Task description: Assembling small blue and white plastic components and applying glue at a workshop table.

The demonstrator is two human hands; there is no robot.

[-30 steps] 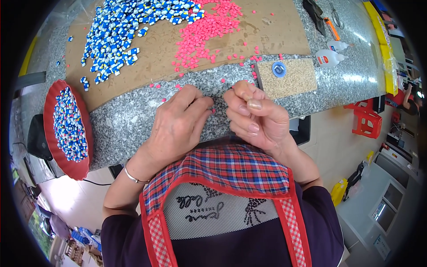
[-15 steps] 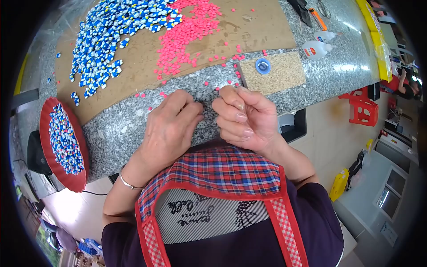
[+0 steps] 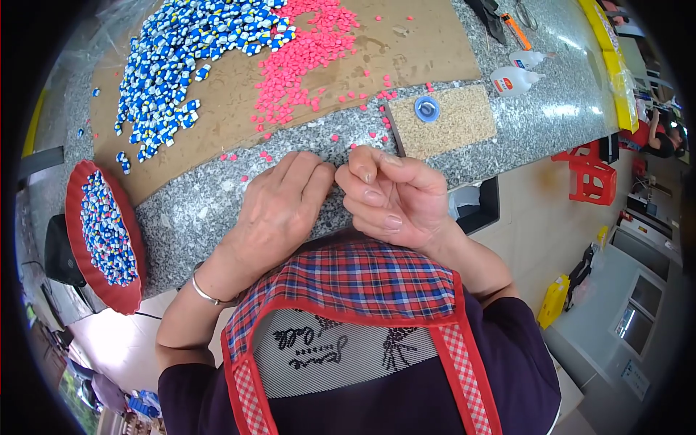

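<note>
Our left hand (image 3: 279,206) and right hand (image 3: 391,196) meet fingertip to fingertip at the speckled granite table (image 3: 196,210) edge; whether they pinch anything, we cannot tell. A small part could slip off that edge. A sweep might scatter the loose pink plastic pieces (image 3: 304,54).

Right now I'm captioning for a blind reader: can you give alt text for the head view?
Left hand and right hand meet fingertip to fingertip at the edge of a speckled granite table. Beyond them, a brown board holds heaps of blue-and-white pieces and pink pieces.

Red plaid apron (image 3: 362,283), dark top, silver bangle (image 3: 206,293) on left wrist.
</note>
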